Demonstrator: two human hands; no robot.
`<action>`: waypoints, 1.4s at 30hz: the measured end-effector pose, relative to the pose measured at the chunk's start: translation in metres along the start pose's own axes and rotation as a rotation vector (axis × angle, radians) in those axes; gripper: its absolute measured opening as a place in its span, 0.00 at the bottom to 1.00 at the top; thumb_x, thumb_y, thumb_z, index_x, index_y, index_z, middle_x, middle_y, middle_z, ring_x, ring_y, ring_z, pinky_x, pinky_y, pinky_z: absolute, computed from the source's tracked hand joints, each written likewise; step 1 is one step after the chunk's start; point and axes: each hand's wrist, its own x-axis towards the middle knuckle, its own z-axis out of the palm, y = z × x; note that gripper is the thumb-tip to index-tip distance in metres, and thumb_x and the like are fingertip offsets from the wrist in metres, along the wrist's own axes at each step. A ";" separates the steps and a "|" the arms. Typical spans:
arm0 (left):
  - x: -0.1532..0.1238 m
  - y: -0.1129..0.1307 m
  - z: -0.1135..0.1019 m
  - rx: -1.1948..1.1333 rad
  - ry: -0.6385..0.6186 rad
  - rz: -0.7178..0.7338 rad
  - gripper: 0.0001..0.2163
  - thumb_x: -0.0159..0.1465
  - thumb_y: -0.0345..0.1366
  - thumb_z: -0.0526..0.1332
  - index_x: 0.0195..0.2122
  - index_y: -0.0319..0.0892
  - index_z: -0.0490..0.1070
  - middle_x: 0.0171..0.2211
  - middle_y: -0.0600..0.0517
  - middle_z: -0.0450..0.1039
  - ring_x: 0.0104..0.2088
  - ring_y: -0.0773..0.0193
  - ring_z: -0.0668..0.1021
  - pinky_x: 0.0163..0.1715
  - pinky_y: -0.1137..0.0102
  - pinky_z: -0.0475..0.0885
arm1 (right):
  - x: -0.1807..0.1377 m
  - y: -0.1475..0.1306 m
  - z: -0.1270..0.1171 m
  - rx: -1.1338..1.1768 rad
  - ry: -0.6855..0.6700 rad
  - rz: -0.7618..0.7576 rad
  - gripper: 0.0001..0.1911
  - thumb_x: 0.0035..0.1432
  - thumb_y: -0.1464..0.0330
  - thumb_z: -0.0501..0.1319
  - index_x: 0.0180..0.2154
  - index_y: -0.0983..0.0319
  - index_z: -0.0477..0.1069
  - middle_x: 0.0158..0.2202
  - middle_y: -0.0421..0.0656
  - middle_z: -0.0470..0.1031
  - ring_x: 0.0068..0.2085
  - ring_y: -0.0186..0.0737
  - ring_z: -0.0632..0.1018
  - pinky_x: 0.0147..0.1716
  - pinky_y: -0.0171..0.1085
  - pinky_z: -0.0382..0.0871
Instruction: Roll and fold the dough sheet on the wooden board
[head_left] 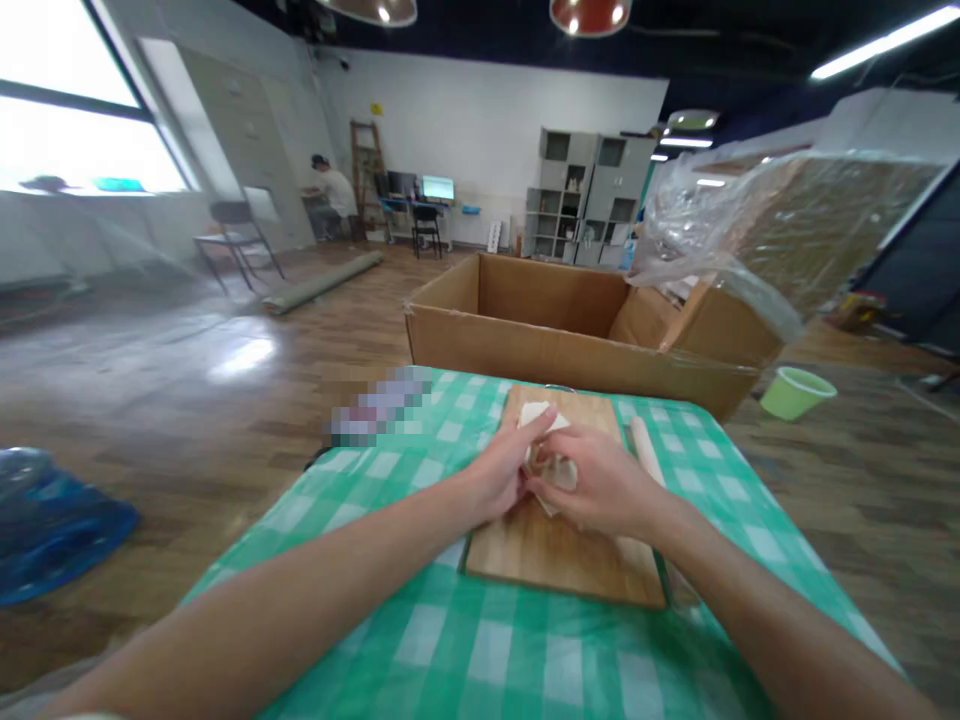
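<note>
Pinching pale dough piece [541, 432] between both hands over far half of cutting board [562, 560]; left hand [501, 468] fingers curled on its left side, right hand [600, 482] cupping right side, equally near. Rolling pin [646, 450] along board's right edge.
</note>
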 end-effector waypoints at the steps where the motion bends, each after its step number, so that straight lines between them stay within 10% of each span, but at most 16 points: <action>1: -0.001 0.001 0.000 -0.028 0.054 -0.003 0.17 0.66 0.44 0.70 0.52 0.40 0.75 0.47 0.42 0.83 0.43 0.55 0.84 0.47 0.62 0.80 | 0.001 0.000 -0.001 0.040 0.021 0.005 0.05 0.63 0.65 0.63 0.36 0.58 0.76 0.37 0.45 0.82 0.39 0.46 0.80 0.41 0.41 0.71; 5: -0.003 0.010 -0.002 -0.018 0.045 0.068 0.15 0.67 0.36 0.68 0.54 0.40 0.77 0.50 0.42 0.83 0.45 0.56 0.84 0.48 0.65 0.79 | 0.005 0.021 -0.016 0.174 0.358 0.244 0.15 0.63 0.58 0.65 0.48 0.59 0.77 0.49 0.50 0.81 0.45 0.48 0.80 0.38 0.41 0.74; 10: -0.004 0.015 -0.002 0.214 -0.051 0.076 0.15 0.68 0.46 0.67 0.45 0.37 0.79 0.38 0.44 0.84 0.35 0.58 0.82 0.37 0.68 0.77 | 0.004 0.041 -0.019 0.582 0.083 0.378 0.22 0.63 0.48 0.64 0.42 0.61 0.79 0.37 0.45 0.81 0.36 0.42 0.78 0.32 0.38 0.71; 14: 0.002 0.011 -0.012 0.537 0.017 0.259 0.16 0.69 0.48 0.64 0.42 0.38 0.79 0.36 0.47 0.82 0.34 0.60 0.80 0.33 0.70 0.72 | 0.002 0.042 -0.008 0.451 0.066 0.380 0.26 0.64 0.46 0.62 0.28 0.61 0.75 0.23 0.39 0.71 0.24 0.36 0.69 0.23 0.36 0.57; 23: 0.008 0.011 -0.020 0.929 0.048 0.632 0.12 0.73 0.40 0.58 0.44 0.41 0.79 0.44 0.48 0.83 0.46 0.57 0.81 0.50 0.64 0.71 | -0.002 0.039 0.017 0.230 0.132 0.189 0.20 0.71 0.52 0.59 0.43 0.61 0.78 0.40 0.46 0.82 0.38 0.45 0.79 0.36 0.39 0.65; 29: 0.009 0.006 -0.026 0.979 0.035 0.584 0.16 0.74 0.46 0.58 0.43 0.42 0.81 0.40 0.50 0.83 0.40 0.59 0.81 0.43 0.67 0.71 | -0.006 0.036 0.019 0.134 0.180 0.234 0.23 0.74 0.53 0.55 0.33 0.60 0.75 0.28 0.41 0.77 0.30 0.41 0.75 0.31 0.38 0.60; 42: 0.013 0.007 -0.033 0.680 -0.039 0.370 0.16 0.66 0.45 0.67 0.47 0.39 0.84 0.41 0.46 0.85 0.36 0.61 0.80 0.31 0.71 0.71 | -0.006 0.047 0.010 0.205 0.142 0.263 0.18 0.67 0.53 0.62 0.43 0.61 0.81 0.40 0.45 0.84 0.38 0.45 0.80 0.37 0.39 0.68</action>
